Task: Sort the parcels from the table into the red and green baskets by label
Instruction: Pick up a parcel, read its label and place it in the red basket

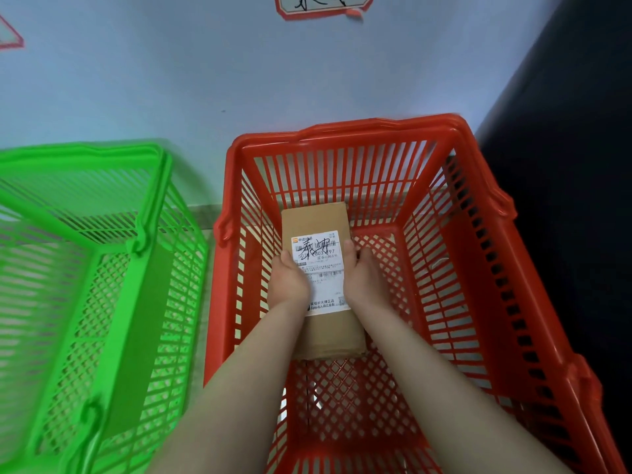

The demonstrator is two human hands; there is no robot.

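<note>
A brown cardboard parcel (316,220) with a white shipping label and black handwriting sits low inside the red basket (485,268). My left hand (287,282) grips its left side, thumb on the label. On the other side my right hand (366,278) grips the parcel, thumb on top. Both forearms reach down into the basket. The green basket (102,268) stands to the left and holds nothing that I can see.
Both baskets stand against a pale blue wall. A red-framed paper sign (323,5) with handwriting hangs above the red basket, and part of another sign (10,35) shows at far left. A dark surface (564,165) rises to the right.
</note>
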